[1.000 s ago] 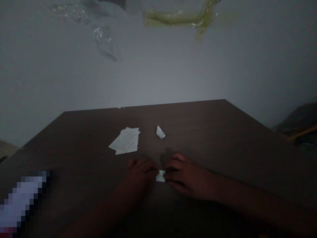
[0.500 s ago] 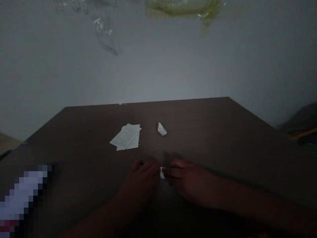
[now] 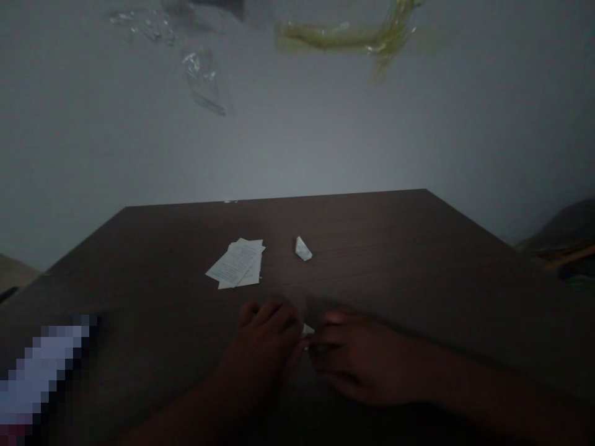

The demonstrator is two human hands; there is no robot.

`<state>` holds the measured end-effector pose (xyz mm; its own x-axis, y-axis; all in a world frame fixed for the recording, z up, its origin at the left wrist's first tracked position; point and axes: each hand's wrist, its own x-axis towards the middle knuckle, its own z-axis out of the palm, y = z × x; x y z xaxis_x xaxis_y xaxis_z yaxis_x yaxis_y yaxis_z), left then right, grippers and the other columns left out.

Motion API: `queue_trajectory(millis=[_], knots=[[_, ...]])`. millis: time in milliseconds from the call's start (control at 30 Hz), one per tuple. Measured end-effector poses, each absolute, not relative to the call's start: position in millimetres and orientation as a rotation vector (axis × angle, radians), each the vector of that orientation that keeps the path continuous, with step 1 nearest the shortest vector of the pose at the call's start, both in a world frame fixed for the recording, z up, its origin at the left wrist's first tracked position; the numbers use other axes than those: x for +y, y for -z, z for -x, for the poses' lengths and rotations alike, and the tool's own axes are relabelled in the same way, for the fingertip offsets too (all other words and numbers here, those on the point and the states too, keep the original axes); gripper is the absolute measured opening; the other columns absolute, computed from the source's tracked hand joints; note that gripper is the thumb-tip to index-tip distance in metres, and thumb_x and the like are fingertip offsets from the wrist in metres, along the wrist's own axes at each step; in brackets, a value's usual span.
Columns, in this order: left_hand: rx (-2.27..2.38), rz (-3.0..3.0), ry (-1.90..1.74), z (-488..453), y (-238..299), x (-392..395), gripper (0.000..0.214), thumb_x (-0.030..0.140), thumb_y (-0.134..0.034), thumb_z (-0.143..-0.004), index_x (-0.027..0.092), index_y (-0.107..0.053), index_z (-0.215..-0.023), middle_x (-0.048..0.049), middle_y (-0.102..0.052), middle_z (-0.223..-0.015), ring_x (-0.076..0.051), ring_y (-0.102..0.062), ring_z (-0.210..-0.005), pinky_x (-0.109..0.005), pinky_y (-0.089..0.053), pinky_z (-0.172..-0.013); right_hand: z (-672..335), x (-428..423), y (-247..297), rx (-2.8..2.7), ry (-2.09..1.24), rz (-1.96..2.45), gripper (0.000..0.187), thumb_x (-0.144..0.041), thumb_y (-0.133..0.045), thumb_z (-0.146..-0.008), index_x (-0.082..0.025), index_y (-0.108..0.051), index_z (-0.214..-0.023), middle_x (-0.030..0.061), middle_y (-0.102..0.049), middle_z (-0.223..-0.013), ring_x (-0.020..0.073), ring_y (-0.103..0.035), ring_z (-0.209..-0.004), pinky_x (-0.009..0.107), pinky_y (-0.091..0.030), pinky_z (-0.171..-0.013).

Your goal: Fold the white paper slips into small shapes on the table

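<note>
The left hand (image 3: 263, 341) and right hand (image 3: 367, 359) are both bare.

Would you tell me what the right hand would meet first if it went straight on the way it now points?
The right hand would first meet the small folded piece of paper, which it seems already to touch; the left hand lies just beyond, depth being unclear.

A small folded piece of white paper (image 3: 307, 330) is mostly hidden, with only a pale corner shown between the left hand (image 3: 264, 334) and the right hand (image 3: 362, 359), above the dark wooden tabletop (image 3: 372, 248); its exact fold cannot be made out.
</note>
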<state>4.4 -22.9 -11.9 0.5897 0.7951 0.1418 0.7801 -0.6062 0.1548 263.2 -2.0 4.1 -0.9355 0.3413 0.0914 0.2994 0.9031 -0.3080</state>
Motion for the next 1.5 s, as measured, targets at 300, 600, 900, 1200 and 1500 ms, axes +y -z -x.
queue_trajectory(millis=[300, 600, 900, 1200, 1500], knots=[[1.271, -2.723, -0.363, -1, 31, -22, 0.032, 0.001, -0.066, -0.105, 0.025, -0.084, -0.116, -0.002, -0.083, -0.12, -0.026, -0.074, -0.11, -0.04, -0.052, -0.102, -268, 11, 8, -2.682, -0.53, 0.573, 0.024, -0.013, -0.059, -0.113, -0.014, -0.083, -0.117, 0.0118, -0.086, -0.122, 0.025, -0.073, -0.108, 0.044, -0.057, -0.11], [1.168, -2.817, -0.355, -2, 31, -21, 0.017, 0.006, -0.073, -0.105, 0.022, -0.08, -0.109, -0.0026, -0.081, -0.108, -0.025, -0.077, -0.1, -0.04, -0.059, -0.099, -258, 0, 15, -2.867, -0.292, 0.64, 0.024, -0.019, -0.06, -0.115, -0.013, -0.081, -0.126, 0.0139, -0.083, -0.142, 0.0313, -0.07, -0.132, 0.05, -0.057, -0.119], [1.198, -2.808, -0.2, -8, 17, -21, 0.02, 0.003, -0.072, -0.106, 0.021, -0.08, -0.099, -0.0024, -0.079, -0.099, -0.024, -0.074, -0.094, -0.039, -0.058, -0.099, -251, -15, 3, -2.933, -0.21, 0.721, 0.019, -0.021, -0.07, -0.107, -0.02, -0.082, -0.121, 0.0112, -0.086, -0.111, 0.0326, -0.075, -0.108, 0.048, -0.062, -0.105], [1.328, -2.588, -0.29, -15, 22, -26, 0.019, 0.016, -0.074, -0.106, 0.024, -0.077, -0.123, -0.006, -0.077, -0.127, -0.03, -0.072, -0.121, -0.045, -0.056, -0.108, -266, -9, 14, -2.722, -0.382, 0.716, 0.024, -0.009, -0.063, -0.105, -0.022, -0.079, -0.117, 0.0082, -0.084, -0.112, 0.0299, -0.076, -0.111, 0.048, -0.063, -0.102], [1.2, -2.256, -0.602, -31, 23, -31, 0.039, -0.003, -0.065, -0.096, 0.02, -0.069, -0.127, -0.008, -0.074, -0.134, -0.024, -0.073, -0.125, -0.033, -0.058, -0.113, -269, 7, 31, -2.415, -0.684, 0.827, 0.012, -0.017, -0.066, -0.11, -0.024, -0.076, -0.107, 0.0078, -0.082, -0.105, 0.0269, -0.079, -0.103, 0.043, -0.066, -0.094]])
